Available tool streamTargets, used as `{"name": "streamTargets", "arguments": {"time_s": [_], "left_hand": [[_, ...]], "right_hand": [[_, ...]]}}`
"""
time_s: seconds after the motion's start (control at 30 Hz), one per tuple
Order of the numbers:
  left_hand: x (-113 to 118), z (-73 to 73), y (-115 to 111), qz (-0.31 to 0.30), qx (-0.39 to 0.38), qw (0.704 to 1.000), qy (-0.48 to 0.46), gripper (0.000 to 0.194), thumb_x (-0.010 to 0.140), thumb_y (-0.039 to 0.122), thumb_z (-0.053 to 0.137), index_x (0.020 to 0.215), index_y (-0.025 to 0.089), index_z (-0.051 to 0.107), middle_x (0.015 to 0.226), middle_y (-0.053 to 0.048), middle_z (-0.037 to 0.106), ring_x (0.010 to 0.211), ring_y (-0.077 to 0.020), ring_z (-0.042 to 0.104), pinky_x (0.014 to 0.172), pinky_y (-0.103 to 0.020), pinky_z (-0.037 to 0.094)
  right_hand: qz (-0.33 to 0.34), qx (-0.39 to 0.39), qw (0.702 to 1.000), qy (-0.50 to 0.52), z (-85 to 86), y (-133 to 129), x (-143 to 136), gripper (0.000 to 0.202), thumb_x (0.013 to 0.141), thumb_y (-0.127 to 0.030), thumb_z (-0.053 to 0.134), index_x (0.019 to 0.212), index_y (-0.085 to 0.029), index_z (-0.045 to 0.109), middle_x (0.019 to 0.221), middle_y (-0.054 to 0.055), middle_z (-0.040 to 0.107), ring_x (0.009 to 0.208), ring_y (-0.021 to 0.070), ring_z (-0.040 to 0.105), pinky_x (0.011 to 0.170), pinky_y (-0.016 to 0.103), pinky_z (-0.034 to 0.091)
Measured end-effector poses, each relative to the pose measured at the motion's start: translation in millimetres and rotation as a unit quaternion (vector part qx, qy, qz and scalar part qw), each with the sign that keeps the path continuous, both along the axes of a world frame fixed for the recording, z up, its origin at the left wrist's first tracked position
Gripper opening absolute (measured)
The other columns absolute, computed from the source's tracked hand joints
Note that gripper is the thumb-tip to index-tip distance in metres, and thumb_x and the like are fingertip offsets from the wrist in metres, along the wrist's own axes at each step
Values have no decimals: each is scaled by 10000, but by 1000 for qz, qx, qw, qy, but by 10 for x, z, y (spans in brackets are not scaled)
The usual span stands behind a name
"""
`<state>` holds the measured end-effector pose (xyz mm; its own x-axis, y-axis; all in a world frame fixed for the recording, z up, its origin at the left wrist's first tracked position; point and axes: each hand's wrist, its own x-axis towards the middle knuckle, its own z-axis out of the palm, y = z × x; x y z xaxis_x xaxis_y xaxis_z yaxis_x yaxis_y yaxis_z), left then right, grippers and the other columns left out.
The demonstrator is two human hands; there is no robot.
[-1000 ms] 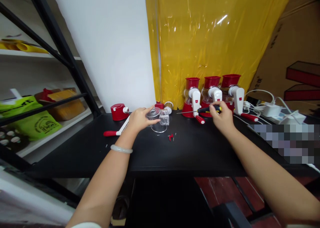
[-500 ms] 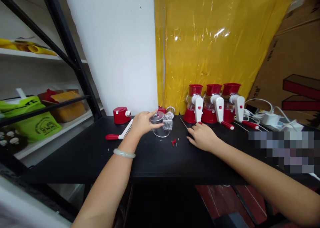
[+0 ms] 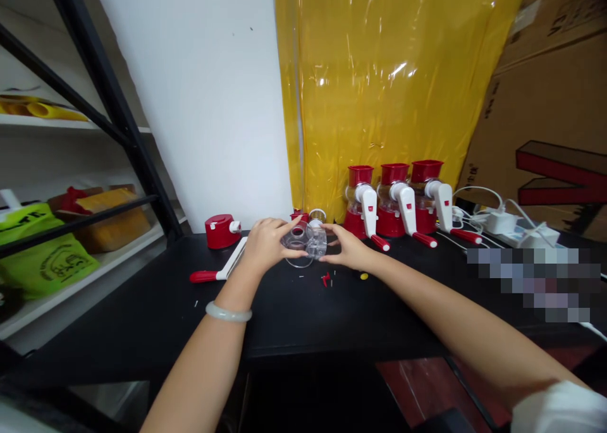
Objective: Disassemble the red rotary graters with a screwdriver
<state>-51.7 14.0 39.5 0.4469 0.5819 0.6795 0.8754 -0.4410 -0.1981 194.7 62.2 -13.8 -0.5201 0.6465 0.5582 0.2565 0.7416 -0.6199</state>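
A clear plastic housing (image 3: 317, 243) is tilted between my two hands over the black table (image 3: 284, 319). My left hand (image 3: 268, 246), with a pale bangle on the wrist, grips its left side between thumb and fingers. Thumb and fingers of my right hand (image 3: 342, 246) pinch its right side. A clear ring-shaped rim shows just under it. Nearer me lie a small red part (image 3: 325, 279) and several tiny screws. A yellow piece (image 3: 364, 276) rests below my right hand. Left of my left hand are a white crank with a red handle (image 3: 203, 276) and a red base (image 3: 222, 231).
Three red and white crank grinders (image 3: 393, 199) stand at the back right. Beyond them are white plugs and cables (image 3: 502, 221). A black-framed shelf (image 3: 114, 123) rises on the left, and a large carton (image 3: 545, 117) stands on the right.
My right hand has moved left from the table onto the clear housing, uncovering the yellow piece. The housing is now tilted. The camera view has shifted slightly.
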Motion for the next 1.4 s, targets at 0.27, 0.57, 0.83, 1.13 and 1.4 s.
{"name": "streamTargets", "arguments": {"time_s": [0.27,0.57,0.83,1.13,1.4], "left_hand": [[80,43,-57,-27,16,999,36,837,649,657,766,1372,275,590,1134,-102,734,1085,-309,612,1047,-490,352],[353,75,-203,-47,22,994,96,782,687,341,857,1402,336,541,1342,-80,642,1290,-355,509,1127,-628,240],[378,60,-220,-54,31,994,85,835,688,238,854,1428,376,493,1384,-52,610,1342,-360,459,1140,-695,173],[386,48,-218,-47,11,994,97,834,686,190,850,1410,412,502,1416,-30,582,1395,-366,402,1138,-719,117],[363,71,-210,-66,-19,989,128,706,723,197,824,1361,366,570,1430,-41,572,1432,-341,353,1144,-657,203]], "right_hand": [[-18,70,997,-6,-128,30,28,814,658,-331,861,1348,-221,445,1286,148,530,1217,301,571,949,480,545],[-74,115,988,-66,-167,-48,-1,907,647,-237,860,1415,-215,379,1278,154,507,1225,324,539,1034,522,457],[-81,104,989,-65,-161,-67,-15,869,661,-201,818,1416,-182,390,1310,175,531,1243,323,532,1038,500,450],[-83,78,992,-51,-246,-20,-30,823,661,-230,804,1392,-174,430,1326,178,568,1226,326,559,1027,511,446],[-101,13,992,-74,-258,-65,-80,886,602,-324,856,1371,-177,443,1292,172,593,1188,340,572,977,511,471]]}}
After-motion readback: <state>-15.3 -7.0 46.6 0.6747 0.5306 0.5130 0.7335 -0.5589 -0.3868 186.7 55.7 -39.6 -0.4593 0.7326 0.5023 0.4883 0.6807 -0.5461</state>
